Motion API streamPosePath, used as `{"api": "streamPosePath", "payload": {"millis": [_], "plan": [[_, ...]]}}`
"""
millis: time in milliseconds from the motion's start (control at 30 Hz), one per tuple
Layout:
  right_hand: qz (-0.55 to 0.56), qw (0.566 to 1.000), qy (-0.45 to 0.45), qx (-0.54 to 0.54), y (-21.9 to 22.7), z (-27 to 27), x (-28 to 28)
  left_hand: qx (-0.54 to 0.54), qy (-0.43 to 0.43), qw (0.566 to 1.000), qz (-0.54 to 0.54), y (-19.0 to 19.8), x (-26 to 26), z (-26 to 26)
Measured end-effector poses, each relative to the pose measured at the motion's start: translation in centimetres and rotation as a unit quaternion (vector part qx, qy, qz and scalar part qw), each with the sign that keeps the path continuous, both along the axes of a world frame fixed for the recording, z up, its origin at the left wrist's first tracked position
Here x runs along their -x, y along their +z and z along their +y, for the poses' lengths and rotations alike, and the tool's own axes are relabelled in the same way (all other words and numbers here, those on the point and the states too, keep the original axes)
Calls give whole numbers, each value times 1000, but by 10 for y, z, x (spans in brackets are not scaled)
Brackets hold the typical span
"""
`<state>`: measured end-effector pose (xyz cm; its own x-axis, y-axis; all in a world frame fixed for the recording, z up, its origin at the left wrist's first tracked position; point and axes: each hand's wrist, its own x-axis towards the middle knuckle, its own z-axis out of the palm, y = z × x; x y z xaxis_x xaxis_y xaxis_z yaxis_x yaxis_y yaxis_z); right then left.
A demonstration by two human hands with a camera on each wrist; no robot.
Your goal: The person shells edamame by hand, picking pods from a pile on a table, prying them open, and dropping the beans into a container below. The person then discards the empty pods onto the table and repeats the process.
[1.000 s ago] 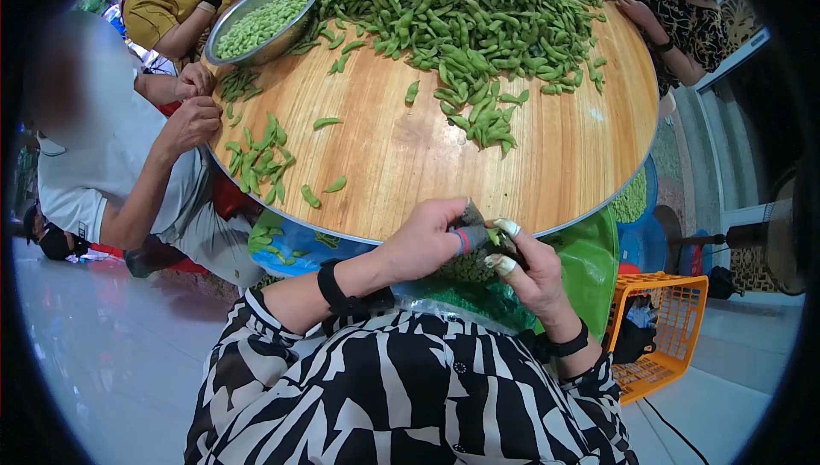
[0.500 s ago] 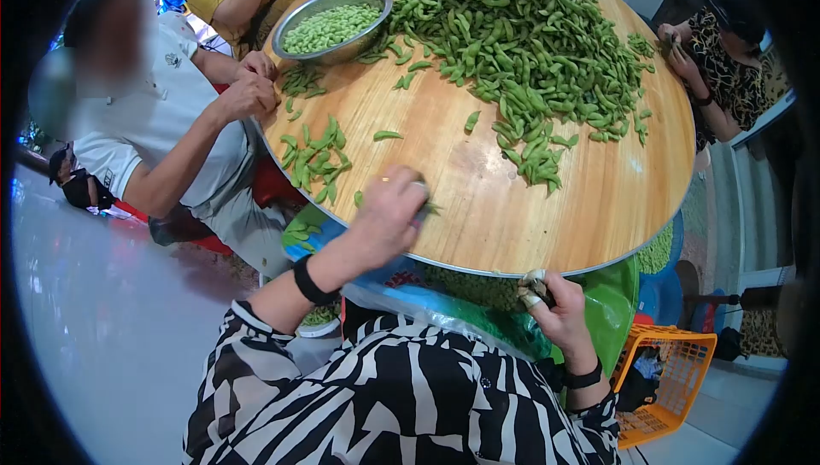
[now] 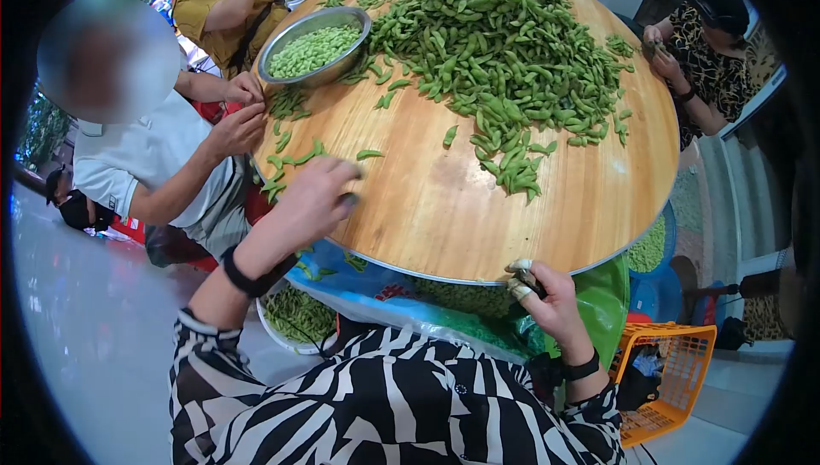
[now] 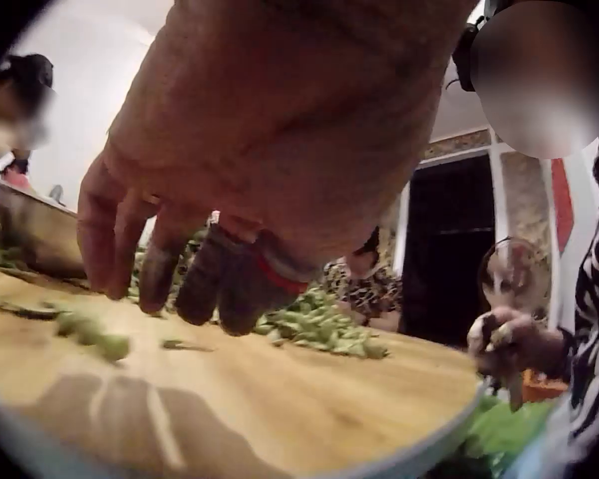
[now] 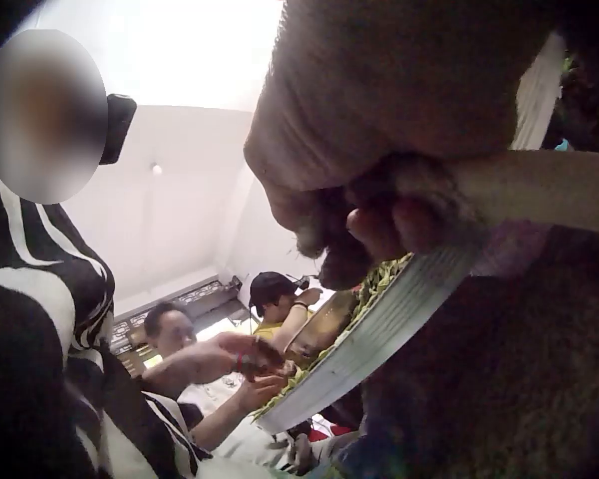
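Over the table's left front part, my left hand (image 3: 312, 200) reaches toward a small group of green pods (image 3: 278, 170); in the left wrist view the left hand (image 4: 250, 150) has its fingers hanging apart above the wood, holding nothing. A single pod (image 3: 369, 154) lies just beyond it. My right hand (image 3: 551, 298) is at the table's front edge, its fingers curled in and wrapped tips on thumb and finger; whether something small is between them cannot be told. The right wrist view shows the right hand (image 5: 389, 130) with curled fingers, dark. A large pod heap (image 3: 504, 46) covers the far side.
A metal bowl of shelled beans (image 3: 314, 51) stands at the back left of the round table (image 3: 410, 200). Other people sit left and right. Below are a tub of pods (image 3: 299, 315), a green bag (image 3: 602, 303), a blue basin (image 3: 653, 251) and an orange crate (image 3: 666, 380).
My left hand has left the right hand and moved left across the table to the small pod group. The right hand has stayed near the front edge, with its fingers drawn in.
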<state>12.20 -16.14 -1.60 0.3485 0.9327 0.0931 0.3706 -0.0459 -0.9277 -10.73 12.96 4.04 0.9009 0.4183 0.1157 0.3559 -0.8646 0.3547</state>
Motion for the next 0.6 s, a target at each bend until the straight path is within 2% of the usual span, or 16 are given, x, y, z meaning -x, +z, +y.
{"api": "streamPosePath", "payload": {"millis": [67,133,200,333,400,467,600], "plan": [[10,1000,-3,-10,1,3,1,51,-69,996,-1,8,-52,-3],[2,1000,15,18,2,1,-2,71,-115,988,-74,-2,-108,-6],[-1,1000,15,6,-2,0,-2,-25,-85,994,-69,-8,-161,-14],[1,1000,18,-10,-6,0,-1,2,-15,1000,-20,-30,-238,-17],[9,1000,13,1,-3,1,0,9,16,1000,16,-37,-245,-26],[5,1000,3,2,-4,1,1,-89,-40,992,77,-34,-236,-45],[-11,1000,3,12,-5,1,0,-47,-106,992,52,-41,-212,-29]]}}
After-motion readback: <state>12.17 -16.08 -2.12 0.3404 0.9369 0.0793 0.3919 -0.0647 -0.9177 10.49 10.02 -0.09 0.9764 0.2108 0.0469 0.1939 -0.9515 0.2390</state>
